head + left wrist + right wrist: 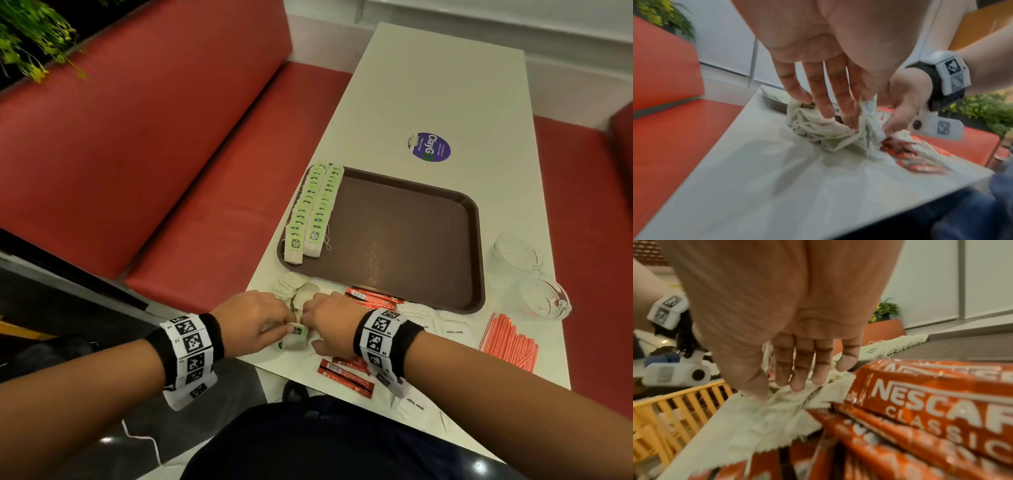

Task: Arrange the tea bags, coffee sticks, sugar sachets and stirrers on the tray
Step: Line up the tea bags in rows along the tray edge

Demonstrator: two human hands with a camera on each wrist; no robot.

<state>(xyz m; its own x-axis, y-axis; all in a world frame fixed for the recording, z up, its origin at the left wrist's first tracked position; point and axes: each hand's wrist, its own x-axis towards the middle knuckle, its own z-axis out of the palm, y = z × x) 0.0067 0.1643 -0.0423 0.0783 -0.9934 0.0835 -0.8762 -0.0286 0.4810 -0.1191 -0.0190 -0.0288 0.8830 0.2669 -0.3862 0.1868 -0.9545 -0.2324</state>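
Both wrists with their marker bands fill the near part of the head view, at 6 o'clock. Just beyond them the left hand [251,320] and the right hand [330,323] meet over a loose pile of tea bags [298,298] on the counter [428,85], near its front edge. The left grip pinches one tea bag with a green tag [297,334] between thumb and fingers. The right grip has its fingers lying almost straight on the pile and pressing the bags; whether the thumb pinches one I cannot tell.

I judge the task to be at an early stage. On the brown tray [411,236], at 12 o'clock from the hands, two neat overlapping rows of tea bags [313,212] already lie along its left edge, at about 10 o'clock; the rest of the tray is bare. The pile under the hands is not yet moved. The coffee sticks [371,298] lie between the right hand and the tray, and more of them [346,375] sit at 5 o'clock by the counter edge. The white sugar sachets [448,329] are at 3 o'clock, and the orange stirrers [510,342] farther right. None of these three kinds is on the tray.

Two glass bowls [524,270] stand on the counter, just beside the right edge of the tray. A round purple sticker [429,147] is behind the tray. The strings of the tea bags look tangled in the left wrist view, so I think separating single bags may be slow. The coffee sticks close to the right hand could be pushed aside.
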